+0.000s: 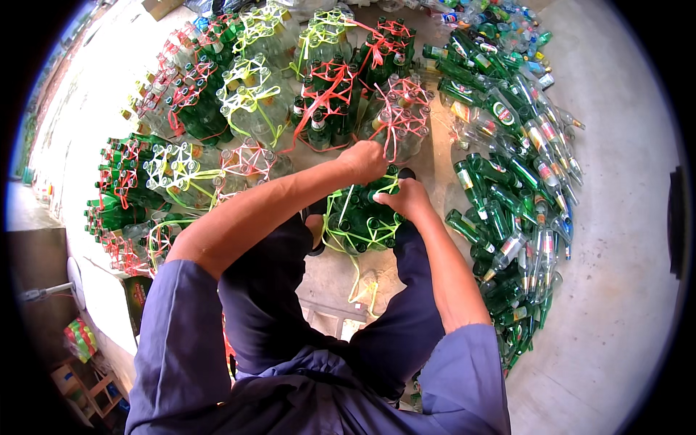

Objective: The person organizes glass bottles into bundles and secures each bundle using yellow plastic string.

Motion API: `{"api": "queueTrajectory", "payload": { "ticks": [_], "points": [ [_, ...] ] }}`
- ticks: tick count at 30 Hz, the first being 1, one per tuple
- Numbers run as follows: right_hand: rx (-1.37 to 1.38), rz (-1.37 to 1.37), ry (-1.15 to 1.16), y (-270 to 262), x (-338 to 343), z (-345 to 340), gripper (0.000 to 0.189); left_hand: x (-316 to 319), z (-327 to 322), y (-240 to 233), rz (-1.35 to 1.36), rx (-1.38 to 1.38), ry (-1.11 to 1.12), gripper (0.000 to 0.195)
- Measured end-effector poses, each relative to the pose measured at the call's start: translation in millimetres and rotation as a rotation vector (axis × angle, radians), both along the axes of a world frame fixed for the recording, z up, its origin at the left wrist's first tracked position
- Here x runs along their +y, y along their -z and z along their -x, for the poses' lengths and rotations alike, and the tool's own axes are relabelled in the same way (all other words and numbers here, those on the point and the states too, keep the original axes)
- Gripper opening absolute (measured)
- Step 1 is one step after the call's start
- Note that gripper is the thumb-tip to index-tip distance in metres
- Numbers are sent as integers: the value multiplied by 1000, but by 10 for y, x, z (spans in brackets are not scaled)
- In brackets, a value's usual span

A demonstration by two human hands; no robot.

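Note:
Between my legs stands a bundle of green glass bottles (pixel 361 217), its necks laced with yellow-green plastic twine (pixel 340 237). My left hand (pixel 367 162) is a fist above the bundle's far side. A pale strand of the twine runs up toward it and passes out of sight under the forearm. At the bundle's right far corner is my right hand (pixel 408 198), thumb stretched left against a bottle neck and twine beside it. Its other fingers are hidden, so its grip is unclear. Loose twine ends (pixel 364 293) trail on the floor nearer me.
Beyond my hands stand bundles of clear bottles (pixel 402 128) and green bottles (pixel 326 125) tied with red twine. More tied bundles (pixel 179 168) are at left. A long heap of loose glass bottles (pixel 503 179) lies at right on the concrete floor (pixel 614 217). A pedestal fan (pixel 75 284) stands left.

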State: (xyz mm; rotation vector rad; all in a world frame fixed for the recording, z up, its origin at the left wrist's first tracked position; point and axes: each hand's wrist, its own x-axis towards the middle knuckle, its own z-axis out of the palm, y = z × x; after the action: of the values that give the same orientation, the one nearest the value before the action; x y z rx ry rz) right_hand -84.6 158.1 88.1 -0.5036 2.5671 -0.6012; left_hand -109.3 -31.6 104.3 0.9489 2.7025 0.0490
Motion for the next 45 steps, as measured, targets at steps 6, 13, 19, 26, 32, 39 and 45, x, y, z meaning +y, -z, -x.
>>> {"api": "queueTrajectory", "payload": {
  "ticks": [6, 13, 19, 26, 32, 39, 45],
  "points": [
    [-49, 17, 108, -98, -46, -38, 43, 76, -226, 174, -382, -268, -571, 47],
    [69, -35, 40, 164, 30, 3, 48, 226, -489, 56, -451, -235, -447, 50],
    [51, -27, 61, 19, 5, -32, 45, 163, -513, -58, -422, -304, -429, 42],
    [-101, -81, 181, -153, -87, -53, 47, -337, -241, 324, -437, -183, -480, 18],
    [-81, -25, 175, -95, -89, -58, 51, -387, 68, 605, -390, -176, -605, 23],
    [291, -307, -43, -324, -230, -90, 43, -246, 268, 716, -286, -279, -531, 24],
    [136, -3, -36, 28, -279, -84, 33, -154, 465, 1000, -310, -345, -394, 18]
  ]
}}
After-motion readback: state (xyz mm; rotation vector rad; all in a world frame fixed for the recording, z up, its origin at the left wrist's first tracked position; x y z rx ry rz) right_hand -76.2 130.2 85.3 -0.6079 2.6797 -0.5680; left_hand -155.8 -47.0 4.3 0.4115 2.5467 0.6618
